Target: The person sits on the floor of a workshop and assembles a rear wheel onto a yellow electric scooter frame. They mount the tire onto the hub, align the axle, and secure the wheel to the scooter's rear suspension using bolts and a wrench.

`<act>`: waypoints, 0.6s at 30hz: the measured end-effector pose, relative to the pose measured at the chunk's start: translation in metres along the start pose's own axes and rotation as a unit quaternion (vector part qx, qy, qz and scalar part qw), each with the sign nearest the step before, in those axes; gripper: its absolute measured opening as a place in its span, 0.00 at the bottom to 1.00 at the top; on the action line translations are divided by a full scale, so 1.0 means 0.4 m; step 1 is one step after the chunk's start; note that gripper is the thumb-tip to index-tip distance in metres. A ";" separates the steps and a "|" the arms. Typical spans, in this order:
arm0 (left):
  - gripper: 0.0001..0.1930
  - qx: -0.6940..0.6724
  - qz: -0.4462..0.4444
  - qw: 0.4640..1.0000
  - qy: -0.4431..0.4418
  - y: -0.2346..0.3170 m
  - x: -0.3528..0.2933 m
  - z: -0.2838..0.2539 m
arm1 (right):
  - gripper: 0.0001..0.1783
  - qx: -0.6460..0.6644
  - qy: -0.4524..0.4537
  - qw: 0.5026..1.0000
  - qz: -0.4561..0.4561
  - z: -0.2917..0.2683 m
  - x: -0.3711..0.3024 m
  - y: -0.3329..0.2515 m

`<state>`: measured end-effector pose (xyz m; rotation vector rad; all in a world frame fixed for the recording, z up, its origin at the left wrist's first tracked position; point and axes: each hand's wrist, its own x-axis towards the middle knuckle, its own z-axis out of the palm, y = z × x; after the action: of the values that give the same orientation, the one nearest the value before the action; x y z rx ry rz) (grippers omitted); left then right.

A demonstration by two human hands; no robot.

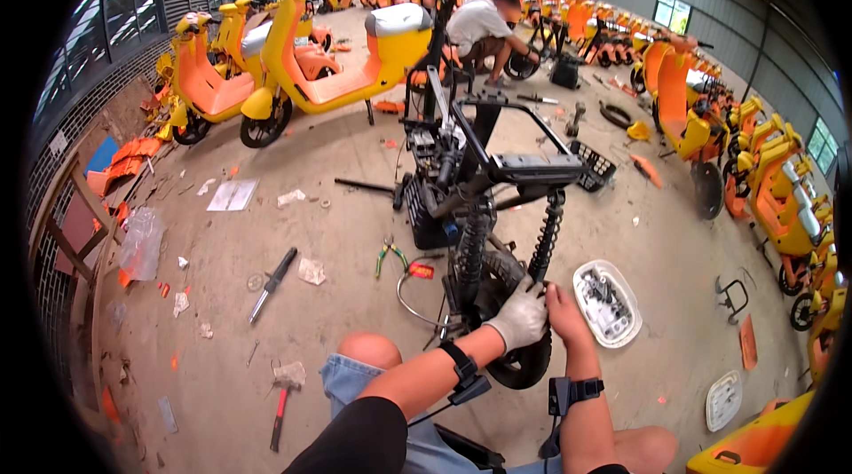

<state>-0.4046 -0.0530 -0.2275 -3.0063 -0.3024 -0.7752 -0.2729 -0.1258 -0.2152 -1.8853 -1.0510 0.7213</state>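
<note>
In front of me stands a stripped black scooter frame (pixel 532 168), with its rear wheel (pixel 522 372) between my knees. A coil-spring shock absorber (pixel 548 234) runs down on the wheel's right side. My left hand (pixel 519 319), in a pale glove, is closed around the lower end of this shock absorber. Bare and right beside it, my right hand (pixel 566 312) has its fingers curled in at the same spot. Whatever its fingertips hold is hidden. A second shock absorber (pixel 470 252) stands on the wheel's left side.
A white tray of metal hardware (pixel 608 305) lies to the right. Pliers (pixel 389 257), a long-handled tool (pixel 272 286) and a hammer (pixel 282 403) lie leftward. Yellow-orange scooters (pixel 346 57) line both sides. Another person (pixel 484 30) crouches farther back by a wheel.
</note>
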 end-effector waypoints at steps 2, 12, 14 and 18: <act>0.16 0.038 0.016 0.995 -0.094 0.010 -0.035 -0.025 | 0.33 0.132 0.020 0.991 0.025 0.058 -0.030 0.046; 0.12 0.023 -0.210 0.973 0.092 -0.280 -0.145 -0.376 | 0.48 -0.165 0.036 0.982 -0.087 0.098 -0.074 0.023; 0.16 -0.102 -0.312 0.944 0.031 -0.314 -0.172 -0.467 | 0.49 -0.192 0.016 0.980 -0.053 0.092 -0.083 -0.004; 0.20 -0.163 -0.416 0.894 -0.042 -0.359 -0.209 -0.495 | 0.49 -0.165 0.002 0.984 -0.073 0.084 -0.079 0.009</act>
<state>-0.5985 0.0589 -0.0981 -3.1496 -1.6916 -0.7651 -0.3131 -0.1412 -0.2319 -2.0566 -1.3576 0.4790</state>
